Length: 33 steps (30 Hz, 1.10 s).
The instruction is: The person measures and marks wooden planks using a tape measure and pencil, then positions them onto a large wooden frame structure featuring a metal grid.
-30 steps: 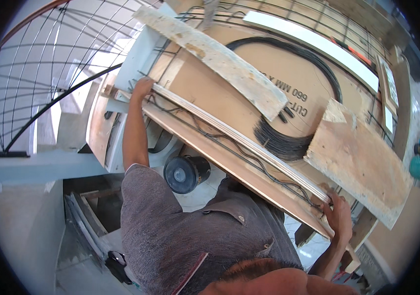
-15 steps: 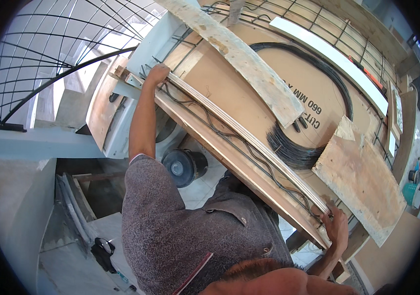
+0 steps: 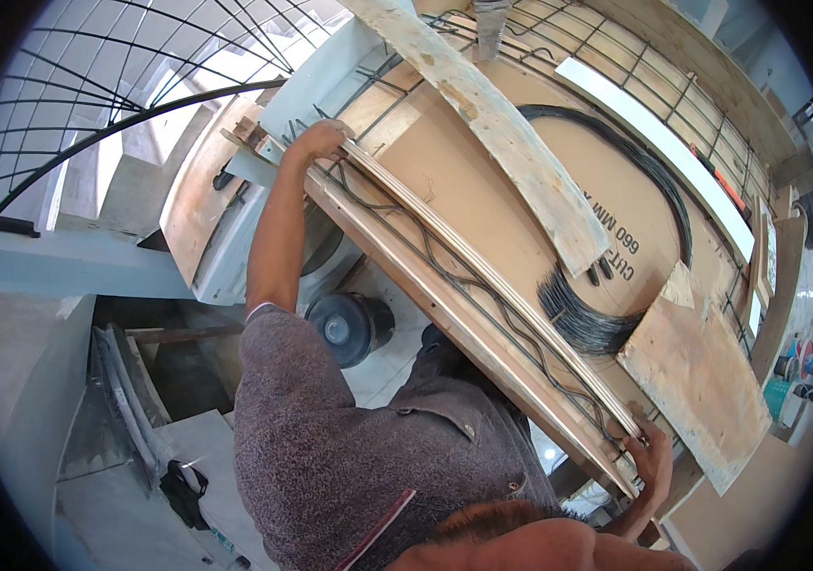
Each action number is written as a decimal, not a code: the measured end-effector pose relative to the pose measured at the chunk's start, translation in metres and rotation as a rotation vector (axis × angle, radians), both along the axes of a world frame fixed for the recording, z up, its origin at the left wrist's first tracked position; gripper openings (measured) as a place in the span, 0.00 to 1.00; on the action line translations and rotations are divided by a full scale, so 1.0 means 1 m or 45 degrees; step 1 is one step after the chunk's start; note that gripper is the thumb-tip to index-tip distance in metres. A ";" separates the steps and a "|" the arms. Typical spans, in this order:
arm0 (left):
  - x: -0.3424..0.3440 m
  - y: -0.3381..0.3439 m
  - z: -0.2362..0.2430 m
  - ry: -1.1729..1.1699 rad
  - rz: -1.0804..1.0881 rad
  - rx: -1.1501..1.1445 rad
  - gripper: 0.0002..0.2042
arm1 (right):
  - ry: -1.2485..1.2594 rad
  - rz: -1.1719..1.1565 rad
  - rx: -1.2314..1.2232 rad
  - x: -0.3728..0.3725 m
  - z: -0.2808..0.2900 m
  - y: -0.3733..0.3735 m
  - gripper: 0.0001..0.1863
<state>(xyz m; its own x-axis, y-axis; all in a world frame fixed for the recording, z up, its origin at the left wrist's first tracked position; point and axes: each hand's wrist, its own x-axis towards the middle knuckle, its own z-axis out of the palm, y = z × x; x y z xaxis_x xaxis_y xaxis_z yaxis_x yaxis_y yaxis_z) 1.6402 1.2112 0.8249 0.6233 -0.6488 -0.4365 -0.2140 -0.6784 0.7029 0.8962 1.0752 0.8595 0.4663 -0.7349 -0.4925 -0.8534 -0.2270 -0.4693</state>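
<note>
A long, narrow, pale wooden strip (image 3: pixel 483 269) with lengthwise lines along it lies slantwise over the formwork, from upper left to lower right. My left hand (image 3: pixel 319 141) is closed around its far left end. At the opposite end, my right hand (image 3: pixel 652 455) grips it with bent fingers; part of that hand is hidden by its own angle. Dark bent steel bars (image 3: pixel 464 282) run between the strip and the near wooden edge board (image 3: pixel 445 328). Beyond the strip is a brown sheet (image 3: pixel 511 181) with printed marks, and on it rests a coil of black wire (image 3: pixel 578 314).
A stained plank (image 3: pixel 483 114) crosses the sheet, and a worn plywood piece (image 3: pixel 697 381) lies at the right. A white strip (image 3: pixel 654 152) and steel mesh (image 3: pixel 673 71) are farther back. Below the edge board stands a black bucket (image 3: pixel 351 328). A curved metal grille (image 3: pixel 130 105) rises at the left.
The view has shifted a little, so the formwork appears slightly lower and farther right. Both hands keep hold of the strip's ends.
</note>
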 end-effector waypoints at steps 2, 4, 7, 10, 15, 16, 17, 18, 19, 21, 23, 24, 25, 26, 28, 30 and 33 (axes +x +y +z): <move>0.007 0.002 0.005 0.069 -0.104 0.029 0.16 | 0.052 -0.061 0.052 0.009 0.006 0.001 0.22; 0.015 0.000 0.013 0.131 -0.248 0.080 0.18 | 0.057 -0.084 0.044 0.011 0.003 0.002 0.23; 0.020 -0.001 0.020 0.155 -0.432 0.118 0.18 | 0.068 -0.003 -0.043 -0.002 -0.013 0.004 0.25; 0.043 0.009 0.007 0.195 -0.622 0.030 0.18 | 0.149 0.057 -0.073 0.020 -0.008 0.006 0.25; 0.033 0.010 0.018 -0.096 -0.742 -0.033 0.18 | 0.373 -0.080 -0.033 0.036 -0.007 0.010 0.25; 0.031 0.012 0.019 -0.167 -0.767 -0.074 0.18 | 0.395 -0.102 -0.049 0.032 -0.012 0.011 0.25; 0.030 0.011 0.023 -0.140 -0.786 -0.035 0.18 | 0.419 -0.125 -0.070 0.029 -0.015 0.014 0.25; 0.028 0.009 0.027 -0.112 -0.805 0.004 0.18 | 0.372 -0.116 -0.128 0.024 -0.018 0.017 0.26; 0.027 0.009 0.032 -0.093 -0.818 0.047 0.18 | 0.315 -0.101 -0.185 0.026 -0.021 0.020 0.26; 0.029 0.011 0.033 -0.159 -0.857 -0.001 0.18 | 0.337 -0.020 -0.307 0.026 -0.021 0.021 0.25; 0.029 0.013 0.030 -0.186 -0.882 -0.041 0.17 | 0.494 0.113 -0.433 0.035 -0.011 0.022 0.22; 0.028 0.013 0.027 -0.181 -0.887 -0.059 0.17 | 0.475 0.088 -0.451 0.025 -0.014 0.021 0.22; 0.028 0.010 0.026 -0.177 -0.905 -0.079 0.16 | 0.458 0.050 -0.470 0.008 -0.017 0.022 0.21; 0.028 0.010 0.025 -0.201 -0.915 -0.082 0.16 | 0.438 0.021 -0.488 0.005 -0.018 0.021 0.21; 0.028 0.009 0.024 -0.250 -0.935 -0.089 0.15 | 0.384 -0.106 -0.385 0.006 -0.014 0.024 0.21; 0.029 0.009 0.023 -0.247 -0.964 -0.089 0.14 | 0.357 -0.207 -0.337 0.011 -0.011 0.025 0.21; 0.032 0.006 0.021 -0.212 -1.005 -0.116 0.14 | 0.381 -0.288 -0.330 0.012 -0.013 0.027 0.20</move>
<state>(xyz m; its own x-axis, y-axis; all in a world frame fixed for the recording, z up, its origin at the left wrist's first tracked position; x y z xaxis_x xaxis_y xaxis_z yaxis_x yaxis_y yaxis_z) 1.6719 1.2170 0.8454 0.0193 -0.9529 -0.3027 -0.7120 -0.2257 0.6649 0.9087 1.1017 0.8469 0.1450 -0.9186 -0.3676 -0.9845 -0.0967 -0.1466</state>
